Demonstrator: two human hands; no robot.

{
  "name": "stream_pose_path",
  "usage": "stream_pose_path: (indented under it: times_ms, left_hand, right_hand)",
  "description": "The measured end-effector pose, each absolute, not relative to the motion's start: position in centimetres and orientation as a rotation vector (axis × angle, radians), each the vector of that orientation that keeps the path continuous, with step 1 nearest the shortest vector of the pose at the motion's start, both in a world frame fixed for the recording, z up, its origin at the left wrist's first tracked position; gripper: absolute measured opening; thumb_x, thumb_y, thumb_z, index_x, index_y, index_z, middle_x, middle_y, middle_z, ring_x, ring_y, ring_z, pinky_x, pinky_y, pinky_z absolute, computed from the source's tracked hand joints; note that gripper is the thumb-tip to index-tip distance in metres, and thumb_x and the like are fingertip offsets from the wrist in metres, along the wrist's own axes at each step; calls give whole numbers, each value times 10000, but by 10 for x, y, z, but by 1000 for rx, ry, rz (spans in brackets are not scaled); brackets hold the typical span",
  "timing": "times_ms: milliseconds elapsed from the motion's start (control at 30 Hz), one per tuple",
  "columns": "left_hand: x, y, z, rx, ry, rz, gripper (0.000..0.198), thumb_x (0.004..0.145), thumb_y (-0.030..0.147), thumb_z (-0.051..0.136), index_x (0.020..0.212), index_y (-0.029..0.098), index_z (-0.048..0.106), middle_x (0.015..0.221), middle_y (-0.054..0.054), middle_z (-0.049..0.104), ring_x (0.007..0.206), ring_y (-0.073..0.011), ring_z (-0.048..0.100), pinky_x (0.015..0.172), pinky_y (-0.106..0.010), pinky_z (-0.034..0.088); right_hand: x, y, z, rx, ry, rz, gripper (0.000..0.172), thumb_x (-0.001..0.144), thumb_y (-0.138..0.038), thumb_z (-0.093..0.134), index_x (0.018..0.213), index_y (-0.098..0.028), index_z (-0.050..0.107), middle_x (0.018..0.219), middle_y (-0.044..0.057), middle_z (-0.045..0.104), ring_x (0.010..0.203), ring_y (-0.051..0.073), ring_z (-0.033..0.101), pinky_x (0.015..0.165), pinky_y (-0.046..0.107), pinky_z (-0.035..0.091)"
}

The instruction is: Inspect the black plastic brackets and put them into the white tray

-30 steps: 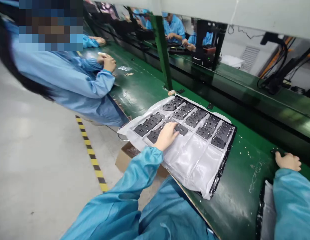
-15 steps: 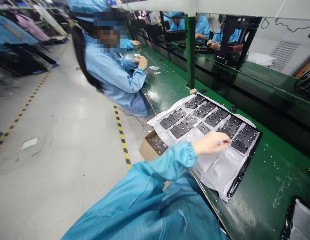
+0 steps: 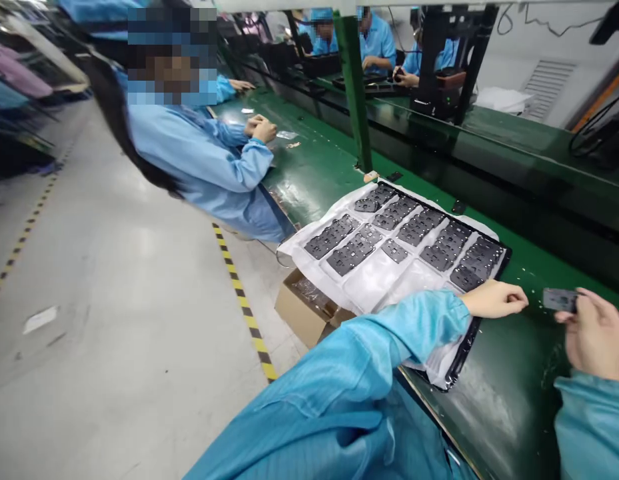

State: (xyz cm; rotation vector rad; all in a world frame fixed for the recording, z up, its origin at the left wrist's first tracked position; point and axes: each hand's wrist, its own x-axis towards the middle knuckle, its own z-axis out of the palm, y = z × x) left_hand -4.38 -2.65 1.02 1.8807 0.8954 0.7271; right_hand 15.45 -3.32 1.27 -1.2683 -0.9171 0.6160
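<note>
My right hand (image 3: 596, 333) grips a small flat dark grey plate (image 3: 559, 300) by its right end, above the green bench at the right. A short distance to its left, apart from the plate, is my left hand (image 3: 494, 299), its fingers curled together over the right edge of a tray. Whatever its fingertips may hold is too small to make out. The white-lined tray (image 3: 372, 280) has a black rim and several compartments. Rows of similar dark plates (image 3: 422, 227) lie in the far and left compartments, and a smaller group (image 3: 395, 251) sits near the middle.
Below the bench edge stands a cardboard box (image 3: 302, 310) with clear plastic inside. A green post (image 3: 353, 93) rises behind the tray. At the left, a co-worker in blue (image 3: 189, 147) sits at the same green bench (image 3: 314, 193). Tiny pale bits lie near my hands.
My left hand has moved right, from above the tray's middle to its right edge. My right hand has come into view with the dark plate. The view has shifted slightly.
</note>
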Motion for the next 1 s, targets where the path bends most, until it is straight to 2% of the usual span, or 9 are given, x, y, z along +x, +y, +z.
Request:
stream_pose_path:
  times_ms: [100, 200, 300, 400, 467, 533, 667, 1000]
  left_hand:
    - [-48, -30, 13, 1857, 887, 710, 492, 830, 318, 537, 1287, 148, 470, 975, -40, 650, 815, -127, 594, 859, -267, 452]
    - [-50, -24, 14, 1656, 851, 728, 617, 811, 250, 532, 1388, 185, 324, 1073, -57, 605, 724, -89, 579, 765, -267, 482]
    - [-52, -16, 9, 1457, 694, 704, 539, 821, 166, 478, 1347, 198, 366, 1039, -56, 581, 654, -57, 577, 629, -216, 484]
    - [-46, -23, 9, 1372, 659, 767, 404, 841, 170, 477, 1245, 156, 454, 914, -42, 595, 647, -65, 593, 558, -177, 476]
    - [-43, -34, 12, 1365, 738, 835, 302, 865, 225, 485, 1150, 131, 509, 847, -38, 609, 603, -64, 583, 519, -165, 472]
    - [-43, -37, 12, 1349, 794, 889, 275, 879, 289, 497, 1098, 123, 526, 771, -25, 613, 573, -61, 576, 503, -152, 471]
    - [-45, -27, 0, 1332, 763, 859, 275, 861, 329, 547, 1048, 126, 532, 721, -18, 614, 540, -80, 593, 467, -164, 483]
    - [-46, -38, 8, 1566, 775, 836, 230, 888, 313, 507, 1031, 142, 561, 642, 5, 605, 524, -78, 580, 506, -164, 486]
  right_hand:
    - [128, -51, -1, -1254, -952, 896, 414, 588, -476, 805, 914, -232, 732, 799, 153, 631, 465, 163, 579, 427, 375, 405]
    - [122, -56, -7, -1256, -1038, 853, 351, 672, -447, 765, 949, -237, 719, 718, 130, 611, 418, 142, 548, 390, 342, 344]
    - [124, -49, -8, -1277, -1024, 708, 307, 710, -430, 743, 948, -238, 709, 726, 135, 617, 394, 130, 542, 387, 337, 341]
    - [117, -56, 1, -1352, -1044, 684, 340, 708, -409, 747, 983, -216, 692, 688, 103, 638, 446, 140, 593, 455, 331, 455]
    - [108, -66, 8, -1398, -1118, 782, 384, 703, -404, 747, 1015, -195, 664, 661, 49, 645, 509, 145, 630, 525, 312, 525]
    - [100, -70, 11, -1329, -1090, 940, 400, 712, -426, 727, 1015, -189, 615, 722, 19, 664, 522, 133, 632, 519, 289, 550]
    - [98, -64, 3, -1238, -1000, 1037, 353, 775, -434, 665, 1011, -191, 566, 747, -5, 654, 491, 114, 616, 467, 248, 544]
    - [102, -67, -2, -1343, -965, 879, 248, 814, -416, 612, 851, -174, 577, 578, -42, 578, 395, 101, 558, 394, 213, 486]
